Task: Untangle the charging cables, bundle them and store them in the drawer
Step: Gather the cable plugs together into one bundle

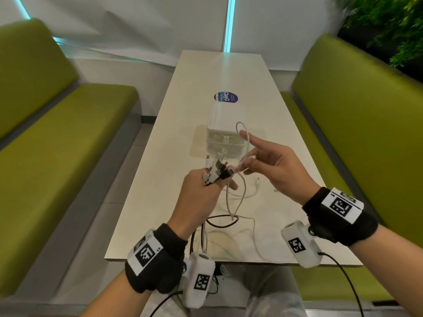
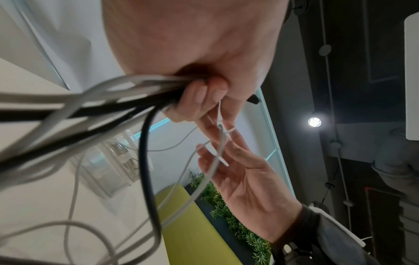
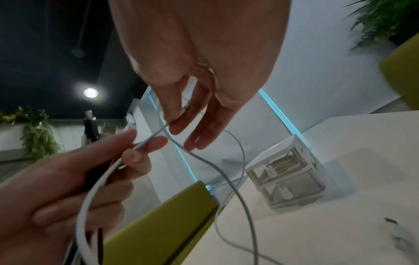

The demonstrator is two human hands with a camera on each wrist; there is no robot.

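My left hand [image 1: 207, 191] is raised over the table and grips a bunch of charging cable ends [image 1: 216, 170], white and black, with the plugs sticking up out of the fist. In the left wrist view those cables [image 2: 113, 100] fan out from its curled fingers [image 2: 199, 95]. My right hand [image 1: 270, 161] pinches the plug end of a thin white cable [image 1: 243, 136] between thumb and finger, index finger stretched out; the cable loops above it. The right wrist view shows that pinch [image 3: 184, 107] and the white cable [image 3: 204, 159] running to my left hand [image 3: 68, 188]. The rest of the cables [image 1: 229, 225] trail onto the table.
A small white two-drawer box [image 1: 225, 129] stands mid-table behind my hands, both drawers closed [image 3: 288, 172]. A loose plug end [image 1: 258, 180] lies on the table [image 1: 174, 133] to the right. Green benches [image 1: 68, 133] flank both sides. A round blue sticker [image 1: 226, 97] lies beyond the box.
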